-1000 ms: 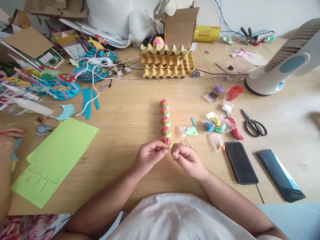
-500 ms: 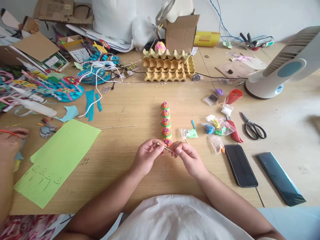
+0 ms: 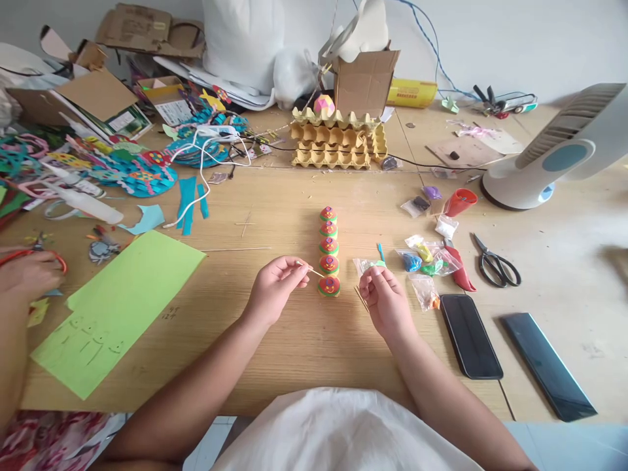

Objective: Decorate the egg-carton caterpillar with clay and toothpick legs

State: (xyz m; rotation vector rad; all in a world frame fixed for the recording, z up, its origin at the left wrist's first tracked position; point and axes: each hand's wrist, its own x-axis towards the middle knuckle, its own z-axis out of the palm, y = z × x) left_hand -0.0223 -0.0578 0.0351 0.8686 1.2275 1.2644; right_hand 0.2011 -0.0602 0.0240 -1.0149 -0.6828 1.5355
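Pinched in my left hand [image 3: 277, 286] is a thin wooden toothpick [image 3: 314, 270], its far end slanting toward the row of clay figures. Those figures [image 3: 328, 246], several small red domes with green bands, purple bits and faces, stand in a line running away from me; the nearest one [image 3: 328, 286] sits between my hands. My right hand [image 3: 385, 297] is closed at the near edge of a small plastic bag of light green clay [image 3: 367, 265]; its fingertips hide whatever they hold. Several toothpicks [image 3: 362, 298] lie beside its fingers on the table.
To the right are bags of coloured clay [image 3: 426, 255], scissors [image 3: 496, 260], a black phone [image 3: 471, 336] and a fan [image 3: 549, 154]. Green paper [image 3: 122, 307] lies left, beside another person's hand [image 3: 29, 275] with red-handled scissors. Egg cartons [image 3: 338, 139] stand at the back.
My hands have parted: the left moved slightly left with the toothpick, while the right let go of it and went right to the green clay bag. The nearest figure is now uncovered.
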